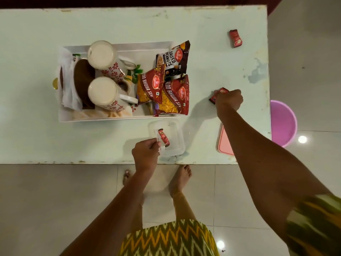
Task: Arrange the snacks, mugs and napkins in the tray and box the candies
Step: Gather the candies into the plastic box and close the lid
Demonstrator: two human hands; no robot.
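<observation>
A white tray [118,45] on the table holds two upturned white mugs with red flowers [104,58], napkins [68,84] at its left end and three snack packets [166,85] at its right end. In front of it stands a clear plastic box [175,143] with one red candy [163,137] inside. My left hand [145,152] grips the box's near left rim. My right hand [228,100] is closed on a red candy [219,94] lying on the table to the right. Another red candy [235,38] lies at the far right.
A pink lid [224,143] lies near the table's front edge, partly under my right forearm. A pink bucket [283,122] stands on the floor beyond the table's right edge. My bare feet are on the tiled floor below the front edge.
</observation>
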